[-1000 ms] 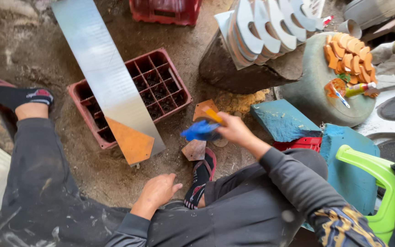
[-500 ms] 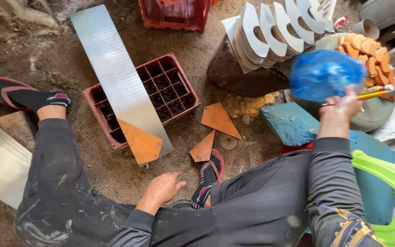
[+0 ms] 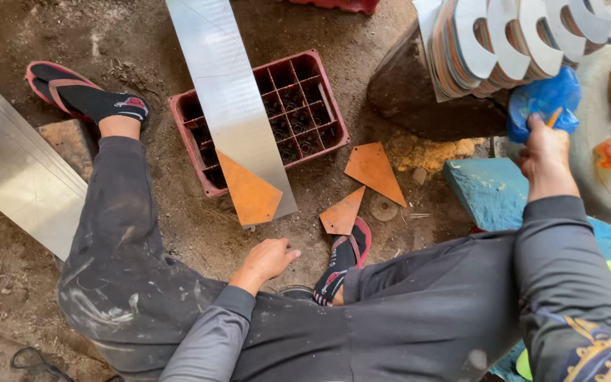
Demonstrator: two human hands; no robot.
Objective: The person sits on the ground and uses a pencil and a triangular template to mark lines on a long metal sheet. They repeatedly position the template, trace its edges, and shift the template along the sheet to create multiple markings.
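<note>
A person sits on a dirt floor with legs spread, seen from above. At far left, a sheet of shiny metal (image 3: pixel 15 180) lies on the ground beside a brick (image 3: pixel 72 145), near the person's sandalled foot (image 3: pixel 86 95). Toward the middle, a long metal strip (image 3: pixel 228 106) with an orange triangular end rests across a red plastic crate (image 3: pixel 298 117). Below it, the left hand (image 3: pixel 269 258) hangs loosely curled and empty just above the dirt, close to the other sandalled foot (image 3: pixel 344 258). Two orange triangular offcuts (image 3: pixel 373 170) lie on the ground just beyond that foot, beside a small round disc (image 3: pixel 383 207). At upper right, a stack of curved cut metal pieces (image 3: pixel 503 42) leans on a dark block (image 3: pixel 419 99). Farther right, the right hand (image 3: pixel 546 145) is raised and closed around a crumpled blue plastic bag (image 3: pixel 542 99) and an orange pencil-like stick (image 3: pixel 554 117), held above a blue block (image 3: pixel 489 191) and beside a grey round surface (image 3: pixel 595 191).
</note>
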